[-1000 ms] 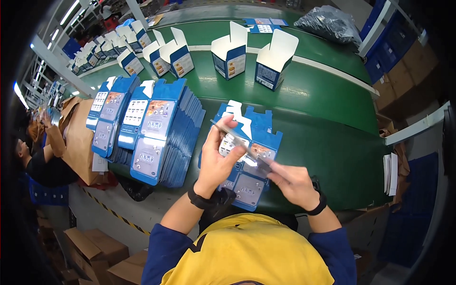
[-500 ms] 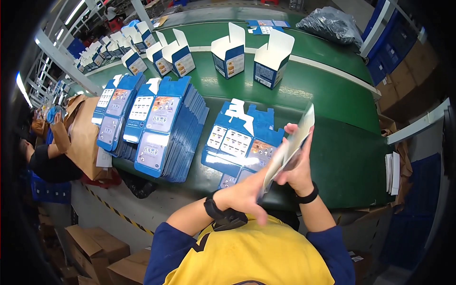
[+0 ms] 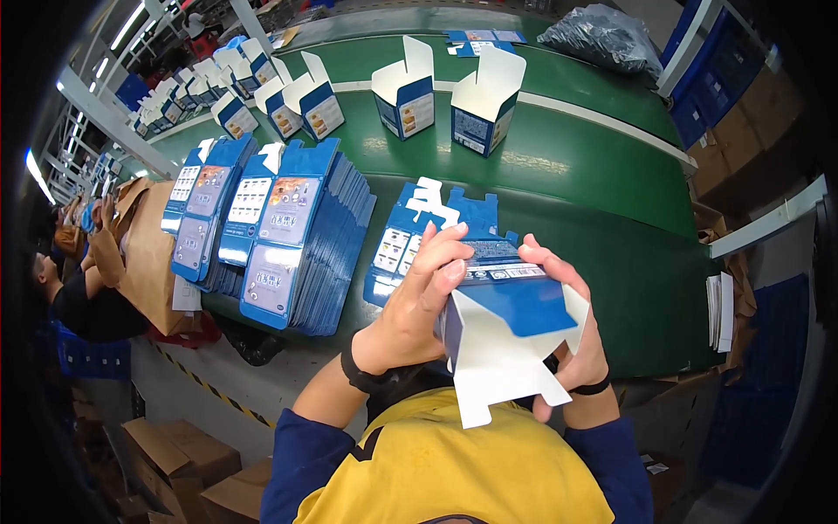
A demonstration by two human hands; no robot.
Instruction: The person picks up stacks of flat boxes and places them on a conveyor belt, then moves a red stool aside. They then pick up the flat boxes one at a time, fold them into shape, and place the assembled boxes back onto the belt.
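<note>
Between my hands is a blue cardboard box [image 3: 534,307], its body squared out and its white inner flaps hanging loose toward me. My left hand [image 3: 410,306] grips the left side, with fingers over the far edge. My right hand [image 3: 583,345] holds the right side, its thumb partly hidden by the flaps. Beneath and beyond the box, flat blue carton blanks [image 3: 390,253] lie on the green table, partly covered by my left hand. Left of them stand a tall stack of flat blanks [image 3: 279,249] and a second stack [image 3: 208,205].
Opened boxes [image 3: 406,109] with raised white lids stand on the green conveyor [image 3: 576,166], with a long row of more at far left. A grey plastic bag [image 3: 602,39] lies at the back right. At left, a person [image 3: 74,293] is beside a brown paper bag [image 3: 148,253].
The carton, seen edge-on and thin before, is now opened into a box shape with its flaps toward me. My left hand has moved up to its left side.
</note>
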